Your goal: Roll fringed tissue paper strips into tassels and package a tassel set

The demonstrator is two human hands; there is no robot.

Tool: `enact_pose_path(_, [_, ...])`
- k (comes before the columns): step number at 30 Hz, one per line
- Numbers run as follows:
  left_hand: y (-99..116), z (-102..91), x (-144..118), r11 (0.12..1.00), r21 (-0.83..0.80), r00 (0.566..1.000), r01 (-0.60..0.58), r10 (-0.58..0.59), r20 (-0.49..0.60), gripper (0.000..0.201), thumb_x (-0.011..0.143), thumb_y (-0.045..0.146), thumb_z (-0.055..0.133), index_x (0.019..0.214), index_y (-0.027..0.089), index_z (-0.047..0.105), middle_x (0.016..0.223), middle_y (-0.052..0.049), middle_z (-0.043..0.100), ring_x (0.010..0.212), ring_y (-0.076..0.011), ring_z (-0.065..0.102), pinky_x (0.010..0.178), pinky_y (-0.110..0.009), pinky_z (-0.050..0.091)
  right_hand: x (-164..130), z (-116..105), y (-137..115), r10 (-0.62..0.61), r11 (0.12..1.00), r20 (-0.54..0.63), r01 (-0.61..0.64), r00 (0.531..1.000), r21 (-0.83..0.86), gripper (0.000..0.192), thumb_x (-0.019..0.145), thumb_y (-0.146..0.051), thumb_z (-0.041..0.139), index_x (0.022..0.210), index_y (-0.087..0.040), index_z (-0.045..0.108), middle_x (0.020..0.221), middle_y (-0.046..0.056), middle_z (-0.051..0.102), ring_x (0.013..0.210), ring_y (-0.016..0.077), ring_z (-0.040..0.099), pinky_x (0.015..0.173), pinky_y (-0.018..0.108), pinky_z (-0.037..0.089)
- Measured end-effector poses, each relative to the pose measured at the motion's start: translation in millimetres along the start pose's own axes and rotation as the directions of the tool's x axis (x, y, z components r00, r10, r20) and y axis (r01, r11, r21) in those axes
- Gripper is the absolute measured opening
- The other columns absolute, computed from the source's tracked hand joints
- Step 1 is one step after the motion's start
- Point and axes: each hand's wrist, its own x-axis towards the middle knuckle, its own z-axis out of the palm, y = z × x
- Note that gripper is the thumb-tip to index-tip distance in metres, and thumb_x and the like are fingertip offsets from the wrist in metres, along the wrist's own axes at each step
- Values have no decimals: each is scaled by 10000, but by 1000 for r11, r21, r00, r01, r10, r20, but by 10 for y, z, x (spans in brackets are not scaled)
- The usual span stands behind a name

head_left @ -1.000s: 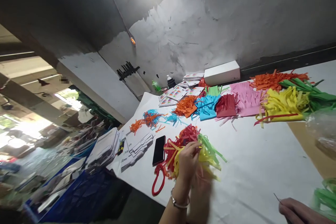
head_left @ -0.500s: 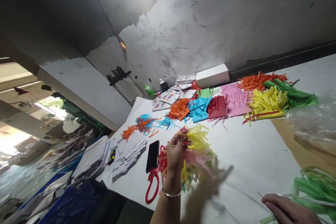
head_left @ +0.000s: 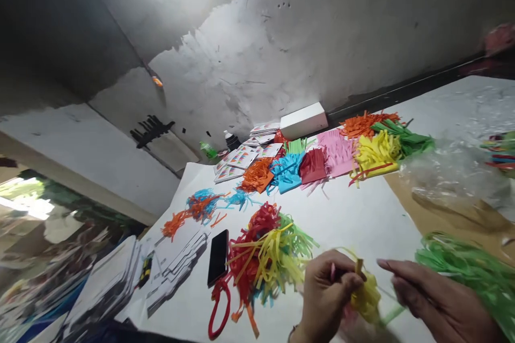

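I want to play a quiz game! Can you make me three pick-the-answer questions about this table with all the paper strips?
1. Where is the phone?
A. Left of the mixed strip pile
B. On the white box
C. In the right hand

2. What colour is the bunch in the left hand?
A. Blue
B. Yellow
C. Orange

3. How is the right hand?
A. Flat on the phone
B. Gripping the white box
C. Fingers stretched towards the bunch

Answers:
1. A: the phone lies on the table just left of the mixed strip pile, far from the white box.
2. B: the bunch pinched in the left hand is yellow.
3. C: its fingers reach out beside the bunch; whether they pinch anything is blurred.
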Motion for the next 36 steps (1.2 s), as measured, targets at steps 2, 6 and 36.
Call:
enact_pose_path(2, [-85, 110, -23, 991, -77, 991, 112, -106, 78, 268, 716, 420, 893, 710, 172, 793, 664, -58, 702, 632, -149, 585, 604, -243, 450, 140, -4, -184, -15, 998, 74, 10, 997, 69, 286, 991, -432, 537, 1102, -290, 759, 960, 67, 793, 835, 217, 758, 714, 252, 615])
enact_pose_path(6, [-233, 188, -71, 923, -217, 946, 319, -296, 130, 295, 639, 390, 944, 712, 154, 783, 658, -38, 694, 621, -131, 570, 599, -225, 416, 256, 33, -304, 17, 981, 166, -49, 986, 189, 339, 1036, -394, 440, 865, -244, 691, 743, 11, 705, 666, 149, 676, 619, 210, 547])
enact_pose_path(36, [-410, 154, -151, 968, 114, 968, 224, -208, -141, 243, 711, 338, 848, 701, 162, 680, 622, 41, 512, 600, -114, 426, 568, -219, 360, -135, 88, -169, 130, 991, 178, -131, 975, -5, 255, 1040, -320, 455, 901, -238, 653, 744, -25, 686, 642, 119, 662, 578, 188, 473])
